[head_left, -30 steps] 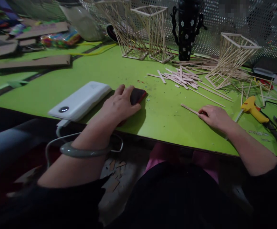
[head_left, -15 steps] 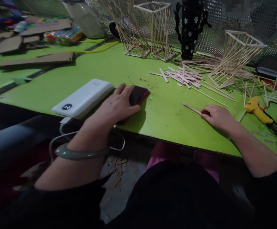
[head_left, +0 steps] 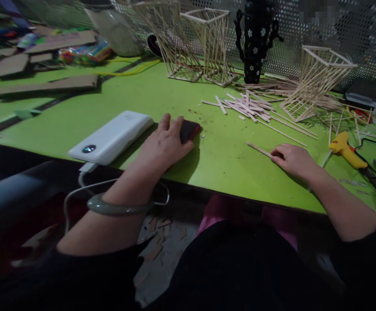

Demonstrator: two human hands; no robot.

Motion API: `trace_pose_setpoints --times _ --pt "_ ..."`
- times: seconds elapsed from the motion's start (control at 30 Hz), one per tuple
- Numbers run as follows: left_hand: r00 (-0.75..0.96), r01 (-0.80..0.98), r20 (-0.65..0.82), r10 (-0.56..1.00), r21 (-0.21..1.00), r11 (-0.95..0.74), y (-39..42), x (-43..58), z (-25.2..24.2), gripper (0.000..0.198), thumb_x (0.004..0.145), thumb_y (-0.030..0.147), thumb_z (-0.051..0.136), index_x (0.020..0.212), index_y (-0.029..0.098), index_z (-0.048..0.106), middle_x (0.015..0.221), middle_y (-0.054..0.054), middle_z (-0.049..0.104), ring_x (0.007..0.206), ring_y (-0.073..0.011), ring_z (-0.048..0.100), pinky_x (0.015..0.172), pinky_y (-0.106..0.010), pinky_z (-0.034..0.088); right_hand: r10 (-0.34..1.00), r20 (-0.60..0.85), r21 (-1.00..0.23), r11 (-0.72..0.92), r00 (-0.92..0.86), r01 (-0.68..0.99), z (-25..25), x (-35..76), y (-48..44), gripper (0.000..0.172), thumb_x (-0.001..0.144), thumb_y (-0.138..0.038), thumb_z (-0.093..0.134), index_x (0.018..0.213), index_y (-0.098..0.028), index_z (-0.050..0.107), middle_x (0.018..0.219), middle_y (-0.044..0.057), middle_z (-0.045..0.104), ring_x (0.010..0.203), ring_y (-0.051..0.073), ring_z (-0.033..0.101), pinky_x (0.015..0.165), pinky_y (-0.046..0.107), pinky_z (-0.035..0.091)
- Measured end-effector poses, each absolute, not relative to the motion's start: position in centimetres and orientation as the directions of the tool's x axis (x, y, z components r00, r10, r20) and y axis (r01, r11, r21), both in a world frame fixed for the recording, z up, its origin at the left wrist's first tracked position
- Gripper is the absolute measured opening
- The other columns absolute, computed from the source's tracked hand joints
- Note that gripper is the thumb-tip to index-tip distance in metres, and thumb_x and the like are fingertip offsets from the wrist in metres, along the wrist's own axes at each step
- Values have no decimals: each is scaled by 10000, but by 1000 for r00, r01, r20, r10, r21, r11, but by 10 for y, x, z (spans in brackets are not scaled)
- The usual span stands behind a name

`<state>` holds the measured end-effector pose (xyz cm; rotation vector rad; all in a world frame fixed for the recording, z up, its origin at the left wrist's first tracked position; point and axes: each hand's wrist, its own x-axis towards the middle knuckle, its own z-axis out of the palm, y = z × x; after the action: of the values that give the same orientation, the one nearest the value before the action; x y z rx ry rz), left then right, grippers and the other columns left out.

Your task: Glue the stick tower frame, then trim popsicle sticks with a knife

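Observation:
My left hand [head_left: 168, 140] lies over a dark phone [head_left: 189, 130] with a red edge, fingers spread; the palm hides much of it. To its left rests a white power bank [head_left: 113, 136] with a lit round display and a cable plugged in. Closer to the table's right side, my right hand [head_left: 291, 160] pinches one end of a flat wooden stick [head_left: 258, 148], which points to the left on the green table [head_left: 220, 160]. A pile of short wooden sticks [head_left: 248, 105] lies beyond both hands.
Stick frames [head_left: 218, 47] stand at the back, with another twisted frame [head_left: 317, 82] on the right. Between them is a black flowered vase [head_left: 254, 47]. A yellow glue gun [head_left: 348, 151] lies right of my right hand. Cardboard pieces [head_left: 48, 86] lie far left.
My left hand has shifted slightly right over the phone. My right hand stays nearly in place with the stick. The whole view has moved a little.

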<state>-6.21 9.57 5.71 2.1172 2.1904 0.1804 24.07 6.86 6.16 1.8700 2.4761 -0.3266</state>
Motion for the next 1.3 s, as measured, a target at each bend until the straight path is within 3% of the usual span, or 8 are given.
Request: trace_pose_setpoints --times 0.23,0.57,0.93,1.17,1.3 --pt "-50 986 18 999 161 46 98 -62 55 708 834 282 494 1462 82 236 1554 -220 169 1348 -390 359 1105 -486 320 951 -146 -147 252 -273 957 62 240 68 231 893 -308 499 1002 -207 677 982 57 682 798 159 598 616 266 393" --pt "-109 977 24 994 189 102 91 -63 63 742 837 382 503 1469 95 240 1548 -219 192 1344 -391 367 1087 -487 346 950 -126 -161 264 -285 951 61 242 68 222 882 -303 500 974 -203 675 940 54 697 778 164 607 618 274 400" --pt "-217 927 143 966 341 158 58 -82 57 800 744 469 464 1435 89 326 1525 -147 306 1403 -287 296 1143 -421 266 952 -142 -153 250 -272 956 62 242 68 242 899 -332 476 978 -203 665 956 53 692 807 177 601 649 287 395" --pt "-134 951 62 989 289 111 66 -77 64 793 809 513 442 1458 91 271 1511 -213 296 1358 -356 356 1100 -473 321 955 -119 -159 252 -272 955 62 242 69 252 889 -329 468 966 -192 665 951 67 687 771 172 594 622 283 397" --pt "-59 973 41 997 225 49 87 -76 59 767 797 491 456 1452 129 290 1506 -187 311 1322 -367 399 1077 -479 337 957 -101 -157 253 -271 955 60 242 70 240 881 -321 476 960 -198 666 936 60 687 764 166 593 615 277 394"
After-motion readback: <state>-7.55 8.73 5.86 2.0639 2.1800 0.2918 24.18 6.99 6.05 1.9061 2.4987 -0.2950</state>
